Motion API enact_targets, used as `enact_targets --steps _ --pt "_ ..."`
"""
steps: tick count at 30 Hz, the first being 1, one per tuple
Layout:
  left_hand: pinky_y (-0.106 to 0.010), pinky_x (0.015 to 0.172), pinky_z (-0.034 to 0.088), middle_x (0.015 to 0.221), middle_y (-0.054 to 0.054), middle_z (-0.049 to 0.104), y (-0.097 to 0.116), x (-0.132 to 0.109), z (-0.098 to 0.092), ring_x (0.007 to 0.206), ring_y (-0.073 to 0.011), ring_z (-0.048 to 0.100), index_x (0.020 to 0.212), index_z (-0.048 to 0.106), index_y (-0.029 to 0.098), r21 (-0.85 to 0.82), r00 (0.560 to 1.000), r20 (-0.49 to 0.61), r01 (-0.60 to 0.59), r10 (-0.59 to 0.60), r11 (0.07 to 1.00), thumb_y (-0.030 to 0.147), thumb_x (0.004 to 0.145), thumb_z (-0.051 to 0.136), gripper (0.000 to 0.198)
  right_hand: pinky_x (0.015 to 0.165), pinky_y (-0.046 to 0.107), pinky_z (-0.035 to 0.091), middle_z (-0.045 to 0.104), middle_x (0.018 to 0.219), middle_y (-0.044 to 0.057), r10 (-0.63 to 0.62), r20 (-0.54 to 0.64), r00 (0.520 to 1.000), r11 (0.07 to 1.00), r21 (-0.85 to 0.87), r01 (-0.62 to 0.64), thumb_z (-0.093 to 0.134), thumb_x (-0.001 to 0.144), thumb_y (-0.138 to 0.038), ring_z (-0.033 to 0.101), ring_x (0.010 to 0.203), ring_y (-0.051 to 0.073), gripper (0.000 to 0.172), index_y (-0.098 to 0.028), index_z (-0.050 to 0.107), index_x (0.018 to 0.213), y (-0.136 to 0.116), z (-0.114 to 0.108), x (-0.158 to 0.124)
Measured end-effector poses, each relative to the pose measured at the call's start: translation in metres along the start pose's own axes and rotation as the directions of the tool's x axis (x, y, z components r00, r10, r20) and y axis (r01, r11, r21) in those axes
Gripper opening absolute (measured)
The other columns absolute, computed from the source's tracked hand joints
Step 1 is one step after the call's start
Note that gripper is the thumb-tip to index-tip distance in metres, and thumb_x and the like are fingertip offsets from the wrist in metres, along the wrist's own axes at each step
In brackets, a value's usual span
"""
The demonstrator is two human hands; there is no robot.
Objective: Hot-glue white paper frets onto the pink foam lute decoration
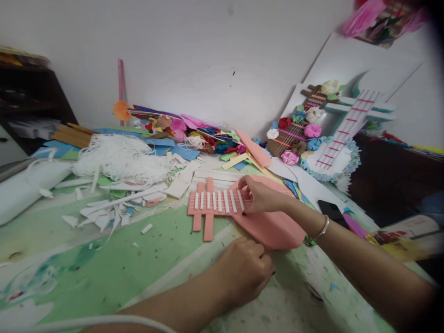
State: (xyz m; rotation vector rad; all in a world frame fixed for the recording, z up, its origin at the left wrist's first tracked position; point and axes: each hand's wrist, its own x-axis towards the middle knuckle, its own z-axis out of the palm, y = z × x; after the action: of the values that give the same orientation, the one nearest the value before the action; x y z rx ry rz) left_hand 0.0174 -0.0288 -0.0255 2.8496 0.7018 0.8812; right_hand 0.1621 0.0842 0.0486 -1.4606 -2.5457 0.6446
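Note:
A salmon-pink paper guitar (277,229) lies on the table with its neck to the left and two pegs of the same colour crossing the head. Several white strips (219,201) sit across its neck, over thin lengthwise strings. My right hand (258,194), a bangle at its wrist, is bent over the joint of neck and body. Its thumb and forefinger are closed at the two ends of the rightmost white strip. In front of the guitar my left hand (244,270) rests as a loose fist, apart from it; the palm side is hidden.
White paper scraps (107,212) and tangled white string (118,157) cover the left side. Two decorated paper guitars (336,157) lean at the back right, near a dark phone (333,212). Coloured paper flowers (178,129) pile along the wall. A white cable (104,319) crosses the front.

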Motion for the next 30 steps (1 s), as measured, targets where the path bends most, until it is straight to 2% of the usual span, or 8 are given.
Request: enact_targets --steps 8,16,30 --pt "-0.030 0.052 0.035 0.069 -0.003 0.059 -0.0015 -0.0011 0.0053 0.063 -0.0171 0.054 0.071 0.055 0.016 0.002 1.000 -0.013 -0.001 0.001 1.000 0.028 0.085 0.053 0.018 0.060 0.026 0.043 0.059 0.093 0.004 -0.002 0.002 1.000 1.000 0.000 0.002 0.073 0.058 -0.029 0.058 0.077 0.017 0.056 -0.021 0.039 0.102 0.0011 0.0004 -0.0005" --pt "-0.030 0.053 0.036 0.069 -0.002 0.058 -0.0004 -0.0003 0.0022 0.063 -0.0165 0.055 0.071 0.055 0.015 -0.006 1.000 -0.014 -0.003 0.003 1.000 0.027 0.085 0.054 0.018 0.061 0.027 0.043 0.060 0.094 0.005 -0.015 0.003 1.000 0.999 -0.039 0.016 0.074 0.057 -0.031 0.058 0.079 0.019 0.058 -0.021 0.040 0.102 0.0027 0.0011 0.0015" --pt "-0.030 0.054 0.037 0.070 -0.003 0.059 -0.0008 0.0008 -0.0002 0.065 -0.0169 0.055 0.072 0.056 0.015 -0.018 1.000 0.005 0.004 -0.004 1.000 0.027 0.086 0.052 0.019 0.062 0.027 0.046 0.062 0.093 0.005 -0.001 -0.014 1.000 0.999 0.036 0.001 0.075 0.059 -0.034 0.060 0.076 0.017 0.054 -0.020 0.043 0.100 -0.0013 0.0012 -0.0008"
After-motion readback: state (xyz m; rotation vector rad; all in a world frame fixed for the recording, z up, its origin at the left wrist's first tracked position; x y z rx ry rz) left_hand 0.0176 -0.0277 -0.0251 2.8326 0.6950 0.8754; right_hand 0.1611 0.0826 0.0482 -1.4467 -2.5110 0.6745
